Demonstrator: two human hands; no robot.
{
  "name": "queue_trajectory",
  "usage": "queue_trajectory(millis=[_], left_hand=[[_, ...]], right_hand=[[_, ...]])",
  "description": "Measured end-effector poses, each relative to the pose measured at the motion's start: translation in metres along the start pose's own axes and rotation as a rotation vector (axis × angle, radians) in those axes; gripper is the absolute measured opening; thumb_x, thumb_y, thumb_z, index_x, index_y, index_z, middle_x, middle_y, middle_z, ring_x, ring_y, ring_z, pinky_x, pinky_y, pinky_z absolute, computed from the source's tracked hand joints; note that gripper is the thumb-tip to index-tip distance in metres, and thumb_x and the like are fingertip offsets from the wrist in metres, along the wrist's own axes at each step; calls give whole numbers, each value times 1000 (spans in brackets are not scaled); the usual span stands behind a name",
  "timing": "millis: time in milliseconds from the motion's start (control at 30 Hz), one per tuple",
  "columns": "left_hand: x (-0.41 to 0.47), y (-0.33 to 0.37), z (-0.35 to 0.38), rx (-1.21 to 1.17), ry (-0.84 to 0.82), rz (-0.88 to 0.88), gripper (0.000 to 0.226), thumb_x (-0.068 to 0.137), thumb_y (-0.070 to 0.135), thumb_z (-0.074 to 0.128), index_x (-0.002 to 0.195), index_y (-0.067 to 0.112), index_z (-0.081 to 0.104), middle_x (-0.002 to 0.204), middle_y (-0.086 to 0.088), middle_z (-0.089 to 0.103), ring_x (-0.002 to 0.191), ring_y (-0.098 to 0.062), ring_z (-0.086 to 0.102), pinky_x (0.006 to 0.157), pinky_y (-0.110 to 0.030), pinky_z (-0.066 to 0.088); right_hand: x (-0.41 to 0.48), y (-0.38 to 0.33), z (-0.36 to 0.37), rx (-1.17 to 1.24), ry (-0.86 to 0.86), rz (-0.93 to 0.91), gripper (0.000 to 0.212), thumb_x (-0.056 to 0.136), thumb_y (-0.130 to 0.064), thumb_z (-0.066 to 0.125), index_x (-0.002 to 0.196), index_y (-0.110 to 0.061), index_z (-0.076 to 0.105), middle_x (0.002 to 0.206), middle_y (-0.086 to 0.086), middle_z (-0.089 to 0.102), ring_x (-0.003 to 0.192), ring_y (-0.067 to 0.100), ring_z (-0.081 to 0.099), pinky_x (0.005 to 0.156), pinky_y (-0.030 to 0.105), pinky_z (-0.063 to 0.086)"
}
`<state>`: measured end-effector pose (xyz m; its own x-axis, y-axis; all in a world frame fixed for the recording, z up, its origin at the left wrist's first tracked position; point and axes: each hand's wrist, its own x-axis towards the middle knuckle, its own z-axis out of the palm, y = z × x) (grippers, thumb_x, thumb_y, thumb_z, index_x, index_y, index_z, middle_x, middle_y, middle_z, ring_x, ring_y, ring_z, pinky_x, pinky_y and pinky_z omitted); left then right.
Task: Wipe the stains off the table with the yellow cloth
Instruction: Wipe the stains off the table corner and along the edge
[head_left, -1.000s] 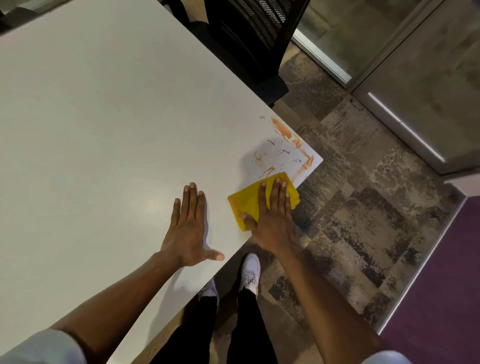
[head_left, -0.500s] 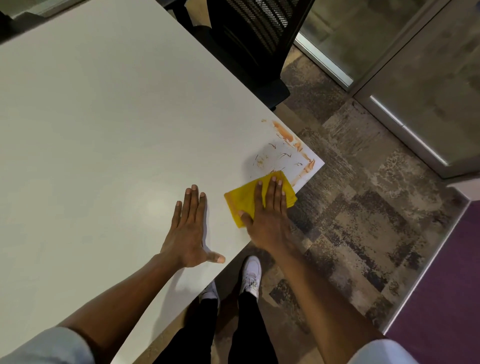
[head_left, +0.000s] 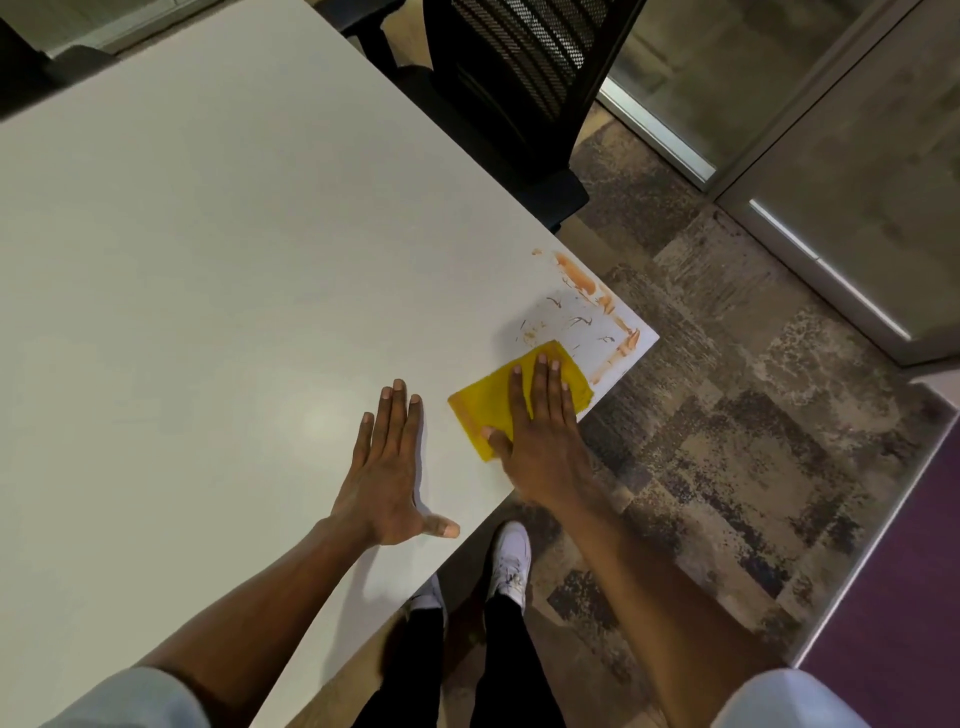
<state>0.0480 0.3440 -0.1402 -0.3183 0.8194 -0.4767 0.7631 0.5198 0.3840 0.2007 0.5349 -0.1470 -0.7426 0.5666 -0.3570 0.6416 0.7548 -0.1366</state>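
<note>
A folded yellow cloth (head_left: 485, 402) lies flat on the white table (head_left: 218, 270) near its right corner. My right hand (head_left: 543, 431) presses flat on the cloth, fingers straight and together, covering its right half. Orange-brown stains (head_left: 576, 301) smear the corner just beyond the cloth, with thicker streaks along the two edges. My left hand (head_left: 387, 475) rests palm down on the bare table to the left of the cloth, fingers spread, holding nothing.
A black mesh-backed office chair (head_left: 509, 88) stands at the table's far right edge. The table's near edge runs diagonally past my legs and white shoes (head_left: 511, 558). Patterned carpet (head_left: 727, 467) and a glass partition (head_left: 779, 130) lie to the right.
My right hand has slid the cloth a little left along the near edge, then slightly back toward the stained corner. My left hand has stayed put.
</note>
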Motion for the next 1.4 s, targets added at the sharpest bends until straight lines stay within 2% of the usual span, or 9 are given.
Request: queue_trajectory(millis=[267,433,567,767,900,1033,1200,1300,1400], left_hand=[[2,-2,5,12,22,-9,178,47,111,55,164,11,-34,172,-11,-44,161,-30,-38,136,-57,-7],[4,-5,8,-2,69,5,177,45,113,51,166,11,-28,175,-11,-37,164,-31,-31,135,-58,-3],[3,-4,8,-14,69,14,176,45,117,42,167,10,-25,176,-12,-35,165,-32,-29,136,-61,2],[-2,-1,4,-44,85,34,177,46,116,47,167,8,-24,175,-13,-37,165,-32,-30,136,-60,-2],[-1,-1,5,-60,132,51,173,50,115,48,170,7,-15,178,-13,-29,167,-33,-24,136,-60,2],[18,8,3,-47,141,65,168,56,114,47,170,7,-14,179,-12,-27,168,-32,-22,137,-61,7],[40,25,-4,-2,85,6,170,52,116,30,167,3,-23,174,-14,-37,164,-32,-32,136,-59,-1],[39,28,-7,2,66,-4,171,52,114,35,165,2,-26,172,-16,-40,162,-33,-35,136,-58,-7],[40,30,-10,1,56,-6,170,53,112,38,164,1,-27,172,-16,-41,162,-34,-36,136,-57,-10]], right_hand=[[-44,-5,25,-23,58,-73,91,104,-67,30,168,-12,-5,175,22,-12,163,40,-12,133,57,14],[5,11,3,-39,35,-98,90,104,-70,22,168,-13,-6,175,21,-14,163,39,-14,134,55,9],[24,4,-7,-19,42,-58,89,105,-66,29,168,-13,-5,175,21,-13,163,40,-13,134,55,7],[-39,-6,19,-25,41,-61,93,104,-63,40,168,-16,-8,175,20,-13,163,38,-12,133,56,14],[-3,4,3,-52,35,-62,87,107,-64,29,167,-16,-11,175,19,-16,163,38,-14,134,55,12],[41,5,-16,-53,51,-23,83,108,-62,22,167,-14,-11,175,21,-15,163,40,-13,133,55,7],[1,16,-5,-43,65,-30,83,108,-60,26,167,-16,-12,175,19,-18,163,37,-16,134,55,9],[-25,31,2,-41,57,-28,82,108,-64,22,167,-19,-13,175,16,-18,163,34,-16,134,54,10],[-9,40,-3,-48,62,-19,84,107,-67,21,167,-18,-12,175,18,-18,163,36,-16,134,55,9]])
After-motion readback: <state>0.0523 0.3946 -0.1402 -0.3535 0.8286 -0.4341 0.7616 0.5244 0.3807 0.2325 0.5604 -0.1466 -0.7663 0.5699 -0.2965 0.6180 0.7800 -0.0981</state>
